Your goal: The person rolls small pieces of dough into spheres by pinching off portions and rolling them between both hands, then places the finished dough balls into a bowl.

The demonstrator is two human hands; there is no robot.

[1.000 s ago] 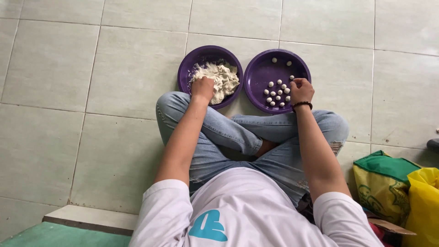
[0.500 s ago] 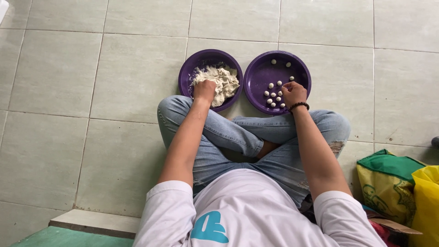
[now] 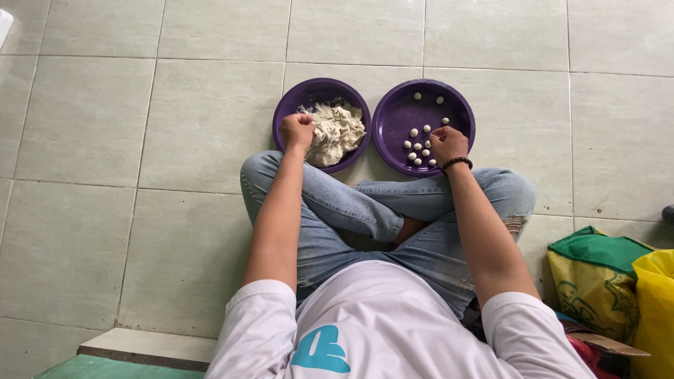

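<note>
White dough [image 3: 338,131] is heaped in the left of two purple plates [image 3: 288,105] set side by side on the tiled floor [image 3: 140,140], just in front of a pair of crossed legs in blue jeans [image 3: 351,210]. The near left edge of the heap is gripped by the left hand [image 3: 298,130], whose fingers are curled together into the dough. The second purple plate [image 3: 393,112], touching or almost touching the first, is dotted with small white dough balls [image 3: 418,146]; most are clustered near its front, and two lie apart near the far rim. The right hand [image 3: 448,144] is held over the front right part of this plate, right beside the cluster, with the fingers bent and drawn together; whether a ball is pinched between them cannot be told. A dark beaded bracelet [image 3: 456,163] is worn on the right wrist. Both forearms are stretched forward over the knees, and a white shirt [image 3: 393,330] with a blue mark is seen at the bottom of the view. To the right of the legs, a green and yellow sack [image 3: 597,281] is seen, with a yellow bag [image 3: 656,309] beside it. A green step [image 3: 105,368] with a pale edge lies at the lower left.
</note>
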